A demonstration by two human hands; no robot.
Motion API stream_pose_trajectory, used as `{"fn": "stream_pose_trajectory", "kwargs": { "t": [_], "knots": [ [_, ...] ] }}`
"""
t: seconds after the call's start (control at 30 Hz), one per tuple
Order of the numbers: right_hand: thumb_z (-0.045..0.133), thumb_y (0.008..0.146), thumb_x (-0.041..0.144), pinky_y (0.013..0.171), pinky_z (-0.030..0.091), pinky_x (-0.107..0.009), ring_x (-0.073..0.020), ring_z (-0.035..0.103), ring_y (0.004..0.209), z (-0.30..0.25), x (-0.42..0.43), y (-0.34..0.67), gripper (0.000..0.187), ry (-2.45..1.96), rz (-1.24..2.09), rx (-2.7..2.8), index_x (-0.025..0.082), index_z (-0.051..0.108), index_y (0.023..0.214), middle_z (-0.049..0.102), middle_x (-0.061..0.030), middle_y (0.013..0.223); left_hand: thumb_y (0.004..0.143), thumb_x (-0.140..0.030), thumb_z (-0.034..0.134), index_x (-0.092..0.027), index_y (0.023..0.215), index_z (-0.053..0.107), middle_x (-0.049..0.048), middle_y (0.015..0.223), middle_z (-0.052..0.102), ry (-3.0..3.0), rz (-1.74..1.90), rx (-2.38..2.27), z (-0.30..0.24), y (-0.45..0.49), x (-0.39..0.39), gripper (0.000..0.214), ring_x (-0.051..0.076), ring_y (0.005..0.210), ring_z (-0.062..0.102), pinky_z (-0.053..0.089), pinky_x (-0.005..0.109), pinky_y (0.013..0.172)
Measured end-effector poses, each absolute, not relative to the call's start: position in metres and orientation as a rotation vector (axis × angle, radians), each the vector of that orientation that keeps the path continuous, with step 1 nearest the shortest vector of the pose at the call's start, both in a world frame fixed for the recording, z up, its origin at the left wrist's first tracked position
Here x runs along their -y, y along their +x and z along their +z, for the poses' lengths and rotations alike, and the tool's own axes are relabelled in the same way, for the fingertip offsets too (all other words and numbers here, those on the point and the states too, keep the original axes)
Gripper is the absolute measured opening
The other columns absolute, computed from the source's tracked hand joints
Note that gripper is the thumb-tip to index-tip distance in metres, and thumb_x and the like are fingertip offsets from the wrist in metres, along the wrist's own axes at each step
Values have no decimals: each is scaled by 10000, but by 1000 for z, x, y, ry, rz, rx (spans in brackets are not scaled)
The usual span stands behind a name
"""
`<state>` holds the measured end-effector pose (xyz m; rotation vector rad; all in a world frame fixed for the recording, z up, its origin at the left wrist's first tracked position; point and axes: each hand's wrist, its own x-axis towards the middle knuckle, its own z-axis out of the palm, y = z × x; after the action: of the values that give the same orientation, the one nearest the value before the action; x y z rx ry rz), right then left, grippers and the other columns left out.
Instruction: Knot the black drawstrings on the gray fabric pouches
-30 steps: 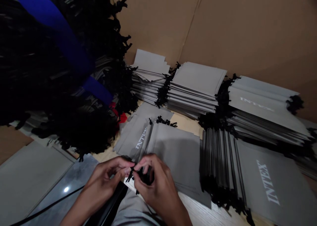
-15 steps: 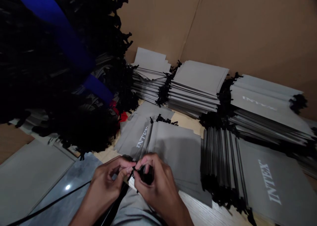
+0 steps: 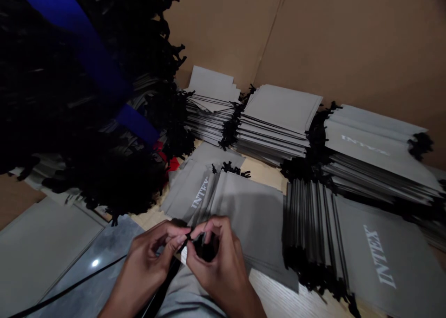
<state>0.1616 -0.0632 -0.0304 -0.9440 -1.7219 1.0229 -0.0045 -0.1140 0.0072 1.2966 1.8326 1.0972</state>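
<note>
My left hand and my right hand meet low in the middle, fingertips pinched together on a black drawstring cord. The cord belongs to a grey fabric pouch lying in my lap, mostly hidden under my hands. Just beyond my fingers lies a small fanned pile of grey INTEX pouches with black cord ends at its far edge.
Stacks of grey pouches line a cardboard wall at the back and right, one fanned stack at the right. A dark heap of black-corded pouches with a blue strap fills the left. A grey board lies lower left.
Both hands have stayed pinched on the cord, shifting only slightly; my right fingers have curled a little tighter. The piles have not moved.
</note>
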Motion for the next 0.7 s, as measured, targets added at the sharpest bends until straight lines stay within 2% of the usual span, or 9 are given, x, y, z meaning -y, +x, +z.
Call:
{"fn": "stream_pose_trajectory", "kwargs": {
  "t": [0.27,0.57,0.7],
  "knots": [
    [715,894,165,686,600,-292,-170,716,712,-29,61,163,331,-923,967,1718,279,485,1103,758,8,895,963,-310,740,-245,905,863,26,854,874,1277,1089,-1845,6,-6,115,150,219,793,836,645,219,714],
    [703,894,185,701,607,-300,-173,716,719,-31,61,162,325,-956,1012,1720,297,474,1096,765,39,892,1014,-279,694,-252,1023,873,14,895,855,1336,1065,-1866,-3,-5,121,181,212,854,821,622,225,760],
    [702,889,174,702,606,-292,-168,711,718,-31,60,162,338,-951,1015,1736,300,468,1098,759,42,899,1011,-271,701,-248,970,862,7,867,847,1365,1058,-1871,-3,-4,122,167,205,823,816,614,226,749]
  ]
}}
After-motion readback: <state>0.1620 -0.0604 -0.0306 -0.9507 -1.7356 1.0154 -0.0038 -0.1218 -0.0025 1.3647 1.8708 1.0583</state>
